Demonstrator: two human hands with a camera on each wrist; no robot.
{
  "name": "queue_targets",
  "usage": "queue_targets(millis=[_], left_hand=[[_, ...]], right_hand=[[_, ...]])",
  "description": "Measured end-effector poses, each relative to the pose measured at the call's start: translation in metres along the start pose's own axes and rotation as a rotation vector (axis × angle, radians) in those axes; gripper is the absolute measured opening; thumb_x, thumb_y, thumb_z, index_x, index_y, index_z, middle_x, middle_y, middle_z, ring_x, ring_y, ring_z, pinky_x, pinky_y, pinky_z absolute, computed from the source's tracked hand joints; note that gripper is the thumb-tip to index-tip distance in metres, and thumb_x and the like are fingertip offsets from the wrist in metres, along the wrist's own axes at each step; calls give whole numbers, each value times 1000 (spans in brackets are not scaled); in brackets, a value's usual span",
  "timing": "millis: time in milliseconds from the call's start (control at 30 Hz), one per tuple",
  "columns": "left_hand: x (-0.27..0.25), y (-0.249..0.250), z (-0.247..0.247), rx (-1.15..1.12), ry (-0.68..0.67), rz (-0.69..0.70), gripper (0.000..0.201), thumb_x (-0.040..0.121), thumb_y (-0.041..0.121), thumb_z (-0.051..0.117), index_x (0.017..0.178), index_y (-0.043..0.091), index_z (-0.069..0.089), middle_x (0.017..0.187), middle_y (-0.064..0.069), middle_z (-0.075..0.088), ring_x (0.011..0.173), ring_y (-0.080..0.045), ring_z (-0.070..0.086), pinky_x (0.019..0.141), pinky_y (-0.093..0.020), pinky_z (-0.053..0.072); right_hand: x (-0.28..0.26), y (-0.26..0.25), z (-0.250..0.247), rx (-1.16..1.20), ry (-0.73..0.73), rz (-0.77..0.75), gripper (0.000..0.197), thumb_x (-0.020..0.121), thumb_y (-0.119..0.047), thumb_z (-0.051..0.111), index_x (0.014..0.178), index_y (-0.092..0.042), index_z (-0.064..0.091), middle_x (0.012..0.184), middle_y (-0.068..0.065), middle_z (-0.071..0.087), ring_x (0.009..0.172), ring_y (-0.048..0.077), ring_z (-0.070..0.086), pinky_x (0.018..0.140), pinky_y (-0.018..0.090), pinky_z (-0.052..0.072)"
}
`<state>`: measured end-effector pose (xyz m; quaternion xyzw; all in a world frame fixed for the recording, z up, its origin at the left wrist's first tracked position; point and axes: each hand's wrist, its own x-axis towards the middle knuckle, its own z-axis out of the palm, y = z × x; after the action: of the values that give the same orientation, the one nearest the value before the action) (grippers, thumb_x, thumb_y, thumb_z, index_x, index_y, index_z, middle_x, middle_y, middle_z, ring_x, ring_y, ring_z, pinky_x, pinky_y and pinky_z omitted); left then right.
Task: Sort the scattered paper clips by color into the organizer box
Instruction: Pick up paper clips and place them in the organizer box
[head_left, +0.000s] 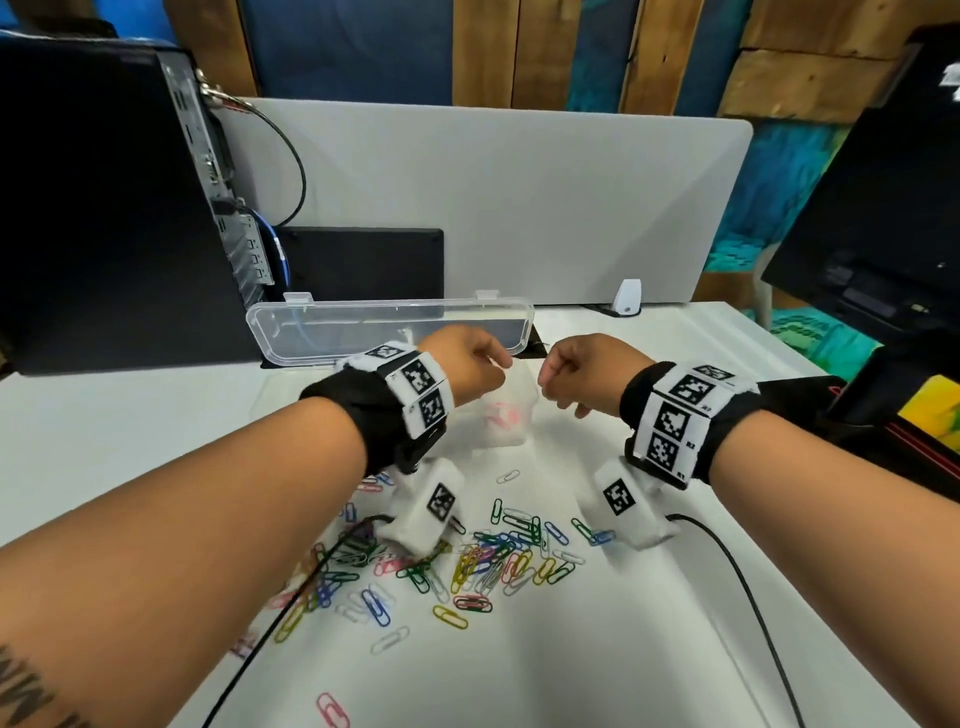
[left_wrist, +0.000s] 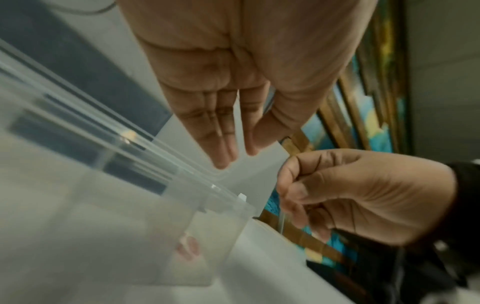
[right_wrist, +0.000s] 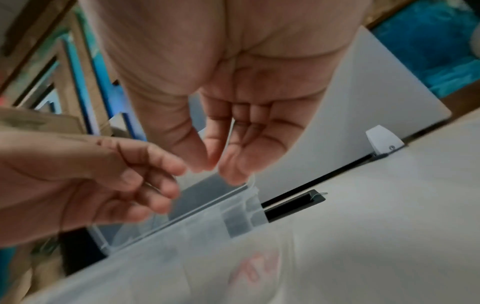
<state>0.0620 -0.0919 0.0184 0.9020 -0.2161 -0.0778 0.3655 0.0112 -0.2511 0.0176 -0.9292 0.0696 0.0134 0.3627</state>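
The translucent organizer box (head_left: 511, 439) stands behind the clips, its clear lid (head_left: 363, 332) open at the back. Pink clips (head_left: 503, 415) (left_wrist: 188, 248) (right_wrist: 257, 269) lie in a compartment near its right end. Both hands hover over that end. My right hand (head_left: 550, 384) (right_wrist: 215, 168) pinches thumb to forefinger, and a thin pale wire (left_wrist: 281, 218), seemingly a white paper clip, hangs from its curled fingers. My left hand (head_left: 498, 364) (left_wrist: 241, 152) is close beside it, fingers relaxed, with nothing seen in it. Mixed coloured paper clips (head_left: 483, 556) lie scattered on the white table under my wrists.
A black computer tower (head_left: 104, 208) stands at the left, a grey divider (head_left: 493, 197) at the back, a dark monitor (head_left: 883, 208) at the right. Black cables (head_left: 727, 571) trail from the wrist cameras across the table. One pink clip (head_left: 332, 709) lies near the front edge.
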Motion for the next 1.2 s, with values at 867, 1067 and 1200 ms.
queue_targets(millis=[867,1067,1200], left_hand=[[-40,-1,56,765,-491,213,9,84,18,62,92,20,64,82,1,58,82,-15,49,53,-19,34],[-39,-10,55,741,-498,178,15,82,22,64,71,22,55,63,9,46,77,-15,49,58,-22,38],[-42,-13,50,680,-518,167,2,82,21,66,82,21,64,66,10,51,77,-14,51,60,-22,40]], right_hand=[[-24,18,43,-677,-364,-27,10,84,-15,63,88,-22,58,92,-6,56,85,12,51,57,14,34],[-28,21,39,-675,-366,-6,16,83,-22,63,70,-23,54,68,-10,51,77,13,51,55,16,36],[-31,23,30,-427,-308,60,25,84,-12,58,64,-20,47,59,-9,55,55,6,54,49,14,41]])
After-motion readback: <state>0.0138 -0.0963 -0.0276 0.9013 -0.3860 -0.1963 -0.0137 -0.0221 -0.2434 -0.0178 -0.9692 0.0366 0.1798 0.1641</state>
